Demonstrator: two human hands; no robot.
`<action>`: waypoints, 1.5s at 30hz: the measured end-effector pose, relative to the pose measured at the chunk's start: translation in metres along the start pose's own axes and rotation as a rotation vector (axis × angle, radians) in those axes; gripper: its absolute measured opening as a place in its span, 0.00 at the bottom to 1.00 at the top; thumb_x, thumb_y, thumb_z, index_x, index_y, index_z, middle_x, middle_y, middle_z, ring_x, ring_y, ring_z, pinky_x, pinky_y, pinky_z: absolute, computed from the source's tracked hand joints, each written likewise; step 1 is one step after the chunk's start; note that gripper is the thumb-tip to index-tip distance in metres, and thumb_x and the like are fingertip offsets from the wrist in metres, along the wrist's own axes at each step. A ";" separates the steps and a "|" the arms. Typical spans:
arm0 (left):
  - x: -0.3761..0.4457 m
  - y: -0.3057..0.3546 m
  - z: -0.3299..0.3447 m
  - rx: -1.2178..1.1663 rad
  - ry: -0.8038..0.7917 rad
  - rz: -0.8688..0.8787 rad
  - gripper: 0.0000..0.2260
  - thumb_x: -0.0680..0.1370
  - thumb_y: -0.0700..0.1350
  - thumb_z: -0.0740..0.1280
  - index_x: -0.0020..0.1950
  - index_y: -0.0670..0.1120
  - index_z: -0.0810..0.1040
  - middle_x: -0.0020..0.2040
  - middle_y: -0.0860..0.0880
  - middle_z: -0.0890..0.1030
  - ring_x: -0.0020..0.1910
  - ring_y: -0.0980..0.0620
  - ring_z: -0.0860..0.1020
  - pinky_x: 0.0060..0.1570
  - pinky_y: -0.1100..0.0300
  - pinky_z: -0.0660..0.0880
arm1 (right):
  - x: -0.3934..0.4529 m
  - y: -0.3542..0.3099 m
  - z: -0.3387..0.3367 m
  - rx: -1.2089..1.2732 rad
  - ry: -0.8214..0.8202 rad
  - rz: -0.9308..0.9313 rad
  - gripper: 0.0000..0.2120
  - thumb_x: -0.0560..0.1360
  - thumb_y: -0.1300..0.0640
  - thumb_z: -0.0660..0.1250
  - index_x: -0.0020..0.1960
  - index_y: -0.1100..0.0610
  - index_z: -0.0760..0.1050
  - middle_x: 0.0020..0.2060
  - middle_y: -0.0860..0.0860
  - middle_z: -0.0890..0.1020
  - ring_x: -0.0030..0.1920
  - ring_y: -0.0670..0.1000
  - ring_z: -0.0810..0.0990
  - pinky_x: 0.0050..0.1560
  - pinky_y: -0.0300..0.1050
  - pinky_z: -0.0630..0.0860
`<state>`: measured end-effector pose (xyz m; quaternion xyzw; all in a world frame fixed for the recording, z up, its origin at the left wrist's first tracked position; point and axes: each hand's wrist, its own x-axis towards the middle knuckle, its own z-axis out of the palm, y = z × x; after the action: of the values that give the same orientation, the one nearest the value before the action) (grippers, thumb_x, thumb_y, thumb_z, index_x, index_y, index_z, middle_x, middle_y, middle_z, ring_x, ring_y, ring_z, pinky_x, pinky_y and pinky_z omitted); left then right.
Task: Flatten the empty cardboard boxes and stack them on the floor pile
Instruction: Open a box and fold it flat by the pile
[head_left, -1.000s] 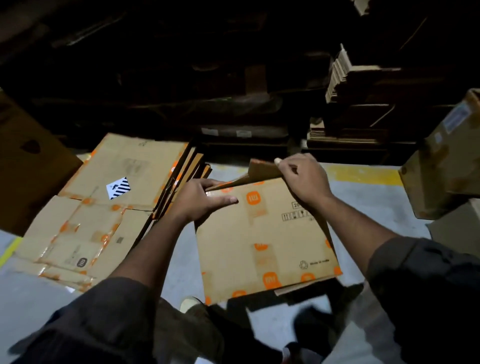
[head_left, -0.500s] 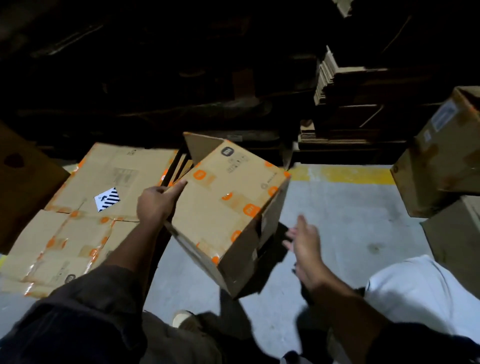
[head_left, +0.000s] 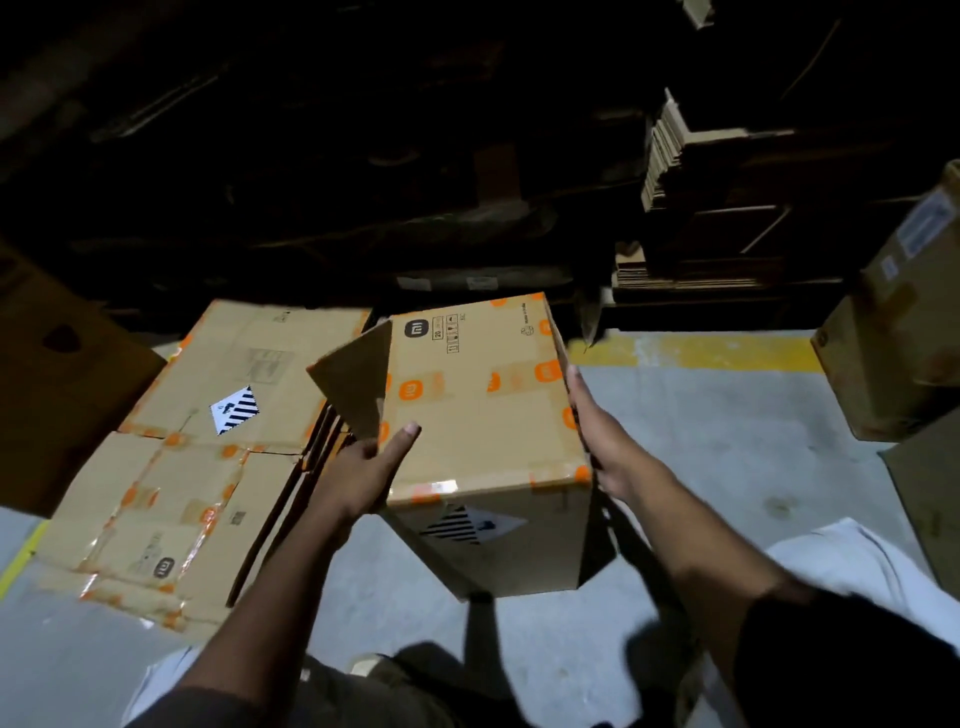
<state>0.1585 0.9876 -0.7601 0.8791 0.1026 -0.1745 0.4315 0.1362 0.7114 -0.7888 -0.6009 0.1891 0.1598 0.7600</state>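
Observation:
A brown cardboard box (head_left: 483, 415) with orange tape marks is held up in front of me, still in box shape, with one loose flap (head_left: 358, 382) sticking out at its left. My left hand (head_left: 363, 473) grips the box's left side just below that flap. My right hand (head_left: 602, 441) presses flat against the box's right side. On the floor at the left lies the pile of flattened boxes (head_left: 197, 447), its top sheet carrying a black-striped diamond label.
Whole cardboard boxes (head_left: 893, 338) stand at the right edge. Another brown box (head_left: 57, 374) leans at the far left. Stacks of folded cardboard (head_left: 691, 208) sit on dark shelving behind. Grey floor with a yellow line (head_left: 717, 351) lies beyond the box. My feet are below.
The box went from a nearly flat sheet to a tilted box held by the left hand alone. Now it is squarer to me, and my right hand has come onto its right side.

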 end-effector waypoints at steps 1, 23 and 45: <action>-0.006 -0.001 0.004 -0.038 -0.015 0.013 0.25 0.75 0.69 0.64 0.56 0.51 0.83 0.51 0.54 0.84 0.49 0.54 0.82 0.41 0.60 0.76 | 0.002 -0.002 -0.005 -0.029 -0.050 0.030 0.32 0.71 0.23 0.59 0.67 0.41 0.76 0.61 0.46 0.83 0.62 0.49 0.81 0.64 0.55 0.76; -0.040 -0.092 0.134 -0.395 -0.319 -0.416 0.14 0.79 0.60 0.68 0.57 0.51 0.77 0.55 0.49 0.82 0.55 0.54 0.81 0.51 0.50 0.83 | 0.003 0.107 0.006 -1.593 -0.224 -0.302 0.45 0.75 0.66 0.64 0.81 0.44 0.44 0.81 0.44 0.46 0.80 0.47 0.41 0.78 0.63 0.41; 0.010 -0.149 0.142 0.677 -0.108 -0.072 0.46 0.73 0.56 0.75 0.81 0.48 0.50 0.82 0.47 0.47 0.81 0.45 0.49 0.74 0.37 0.61 | 0.082 0.152 0.014 -1.678 -0.061 -0.107 0.48 0.71 0.34 0.68 0.80 0.57 0.53 0.73 0.55 0.65 0.72 0.56 0.63 0.76 0.55 0.54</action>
<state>0.0873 0.9654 -0.9520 0.9578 0.0468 -0.2600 0.1134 0.1380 0.7607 -0.9545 -0.9703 -0.0417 0.2271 0.0725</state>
